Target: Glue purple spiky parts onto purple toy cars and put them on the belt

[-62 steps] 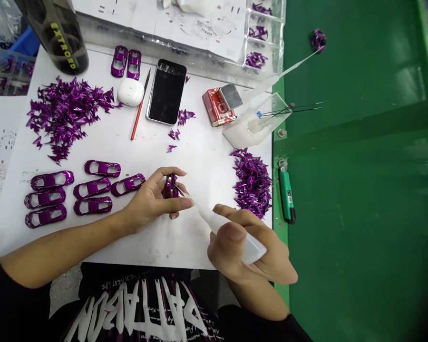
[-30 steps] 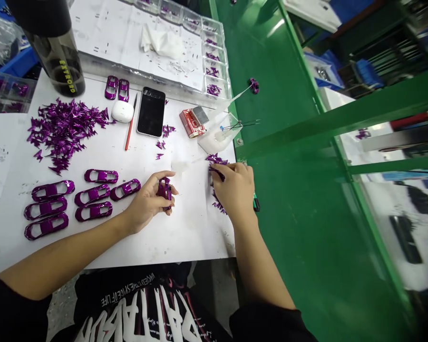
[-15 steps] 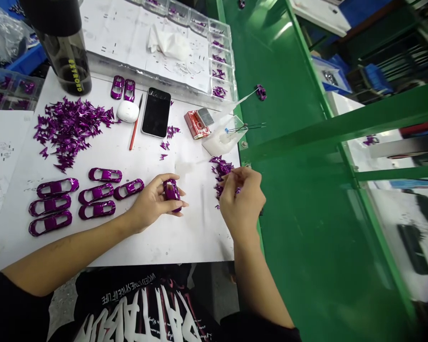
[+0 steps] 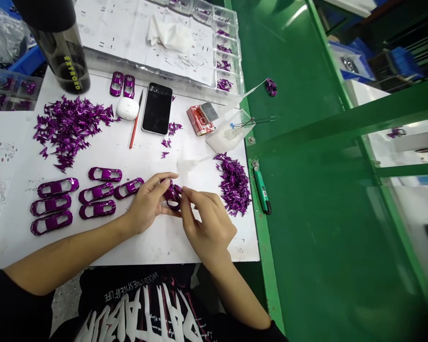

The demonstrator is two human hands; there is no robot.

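A purple model car shell [image 4: 173, 194] is clasped clear of the table by the left hand [image 4: 148, 204], its long axis foreshortened, and pinched from the right by the right hand's fingertips [image 4: 186, 199].

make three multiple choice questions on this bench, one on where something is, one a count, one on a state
1. Where does the black smartphone lie?
A) on the green surface
B) between the white earbud case and the red packet
C) inside the clear tray

2. How many purple car shells lie flat in the group left of the hands?
A) three
B) seven
C) twelve

3. What state is the shell between the hands in?
A) lying untouched on the table
B) touched by one hand only
C) held by both the left hand and the right hand

1 B: the phone sits right of the case and left of the packet.
2 B: seven shells are laid out there.
3 C: both hands close on it from either side.
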